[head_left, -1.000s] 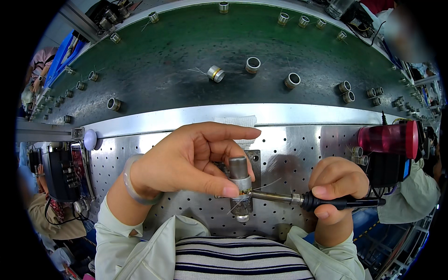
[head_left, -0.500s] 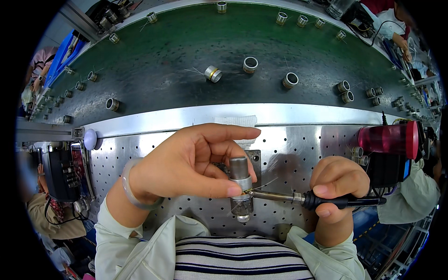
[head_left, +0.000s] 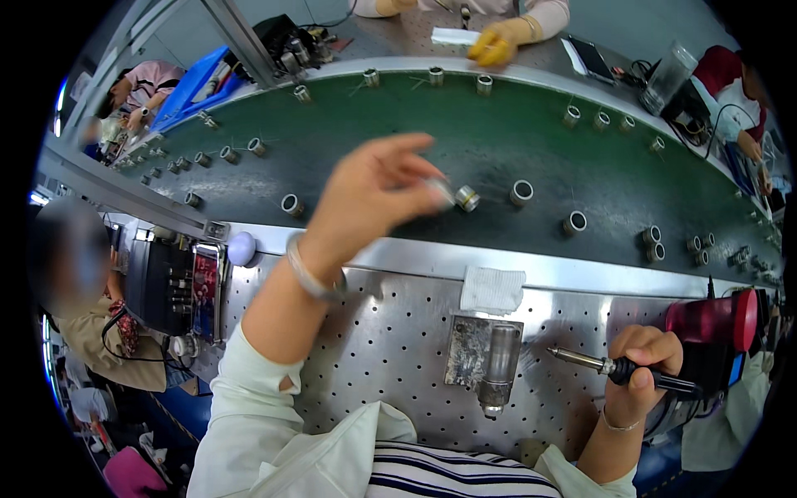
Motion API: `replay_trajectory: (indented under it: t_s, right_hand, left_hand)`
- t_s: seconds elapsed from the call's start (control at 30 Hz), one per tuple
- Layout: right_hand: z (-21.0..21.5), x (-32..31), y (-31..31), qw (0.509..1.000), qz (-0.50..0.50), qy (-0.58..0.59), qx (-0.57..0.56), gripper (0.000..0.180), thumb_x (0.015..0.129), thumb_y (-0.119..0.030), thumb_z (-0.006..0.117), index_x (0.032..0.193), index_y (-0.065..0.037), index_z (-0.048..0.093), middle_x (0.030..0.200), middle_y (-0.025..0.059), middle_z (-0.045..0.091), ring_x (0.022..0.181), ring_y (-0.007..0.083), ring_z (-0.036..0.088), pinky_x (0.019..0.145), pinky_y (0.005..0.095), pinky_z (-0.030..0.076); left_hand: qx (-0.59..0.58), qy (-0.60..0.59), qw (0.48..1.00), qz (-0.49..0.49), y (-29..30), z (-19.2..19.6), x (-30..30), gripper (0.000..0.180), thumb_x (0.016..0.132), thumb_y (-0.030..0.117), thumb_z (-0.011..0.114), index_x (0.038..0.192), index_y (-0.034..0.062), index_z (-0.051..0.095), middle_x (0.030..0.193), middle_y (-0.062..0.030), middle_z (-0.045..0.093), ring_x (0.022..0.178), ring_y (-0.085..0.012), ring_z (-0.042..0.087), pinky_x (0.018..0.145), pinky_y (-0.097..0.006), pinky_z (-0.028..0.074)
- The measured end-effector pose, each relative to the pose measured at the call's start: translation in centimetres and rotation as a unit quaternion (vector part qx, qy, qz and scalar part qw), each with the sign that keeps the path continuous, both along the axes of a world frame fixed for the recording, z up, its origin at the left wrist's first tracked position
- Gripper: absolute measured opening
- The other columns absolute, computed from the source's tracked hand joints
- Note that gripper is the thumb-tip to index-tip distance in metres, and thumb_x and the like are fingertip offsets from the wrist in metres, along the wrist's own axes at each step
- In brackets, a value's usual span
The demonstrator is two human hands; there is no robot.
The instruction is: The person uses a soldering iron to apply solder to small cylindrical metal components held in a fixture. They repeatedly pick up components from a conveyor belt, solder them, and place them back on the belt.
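Note:
My left hand point(head_left: 374, 187) is over the green-black belt, its outer fingers stretched out. Between thumb and fingertips it pinches a metal ring point(head_left: 445, 196), smeared by motion. Just right of it a metal ring with a yellowish band point(head_left: 467, 198) lies tilted on the belt. My right hand point(head_left: 646, 365) is closed around the black handle of a soldering iron point(head_left: 616, 366), its metal tip pointing left. Between my hands on the bench, a bare steel cylinder fixture point(head_left: 501, 357) lies beside a worn metal plate point(head_left: 466, 353).
Several metal rings stand along the belt point(head_left: 398, 166). A folded white cloth point(head_left: 493, 290) lies behind the fixture on the perforated metal bench point(head_left: 382, 332). At right is a pink-red container point(head_left: 706, 321). Across the belt, a co-worker's yellow-gloved hand point(head_left: 496, 43) rests near the edge.
My left hand has lifted the metal ring off the steel cylinder and carried it forward over the belt. The soldering iron has drawn away to the right. The view has tilted forward.

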State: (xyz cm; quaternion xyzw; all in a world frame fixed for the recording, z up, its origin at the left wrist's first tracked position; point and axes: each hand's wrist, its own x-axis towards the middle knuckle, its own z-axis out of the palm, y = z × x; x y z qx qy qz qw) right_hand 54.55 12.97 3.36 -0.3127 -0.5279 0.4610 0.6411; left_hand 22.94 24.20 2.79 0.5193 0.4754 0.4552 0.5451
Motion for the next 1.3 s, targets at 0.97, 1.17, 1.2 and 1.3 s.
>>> replay_trajectory:
  t_s: [0.97, 1.17, 1.2, 1.3]
  right_hand:
    - [-0.9, 0.4, -0.8, 0.998, 0.007, -0.057, -0.026, 0.033, 0.083, -0.028, 0.064, 0.081, -0.004, 0.041, 0.067, 0.0007, 0.036, 0.06, 0.0092, 0.031, 0.056, 0.0244, 0.024]
    - [-0.7, -0.1, -1.0, 0.998, -0.032, -0.038, -0.029, 0.031, 0.085, -0.028, 0.061, 0.083, -0.004, 0.041, 0.07, 0.0016, 0.037, 0.06, 0.0094, 0.031, 0.058, 0.0236, 0.026]
    - [-0.8, -0.1, -1.0, 0.998, -0.031, -0.04, -0.03, 0.031, 0.086, -0.028, 0.06, 0.083, -0.004, 0.041, 0.07, 0.0016, 0.037, 0.06, 0.0094, 0.031, 0.058, 0.0235, 0.026]
    - [-0.9, -0.1, -1.0, 0.998, -0.017, -0.046, -0.029, 0.03, 0.086, -0.028, 0.059, 0.083, -0.004, 0.041, 0.07, 0.0013, 0.036, 0.061, 0.0094, 0.031, 0.058, 0.0239, 0.025]
  left_hand:
    - [0.318, 0.308, 0.896, 0.024, -0.8, -4.3, 1.9, 0.025, 0.068, 0.016, 0.076, 0.089, 0.0052, 0.066, 0.095, -0.0082, 0.064, 0.094, -0.0277, 0.056, 0.079, -0.037, 0.046]
    - [0.006, -0.034, 0.979, -0.203, -5.0, 0.5, 3.4, 0.027, 0.069, 0.017, 0.079, 0.086, 0.0033, 0.064, 0.087, -0.0032, 0.066, 0.074, -0.0119, 0.059, 0.067, -0.026, 0.046]
    - [-0.008, -0.058, 0.974, -0.217, -5.3, 0.4, 3.7, 0.027, 0.07, 0.018, 0.079, 0.088, 0.0035, 0.064, 0.086, -0.0017, 0.065, 0.072, -0.0097, 0.057, 0.065, -0.024, 0.045]
    - [-0.024, -0.094, 0.966, -0.239, -5.3, 0.0, 4.0, 0.03, 0.07, 0.021, 0.08, 0.089, 0.0033, 0.065, 0.084, -0.0001, 0.064, 0.069, -0.0072, 0.055, 0.061, -0.022, 0.043]
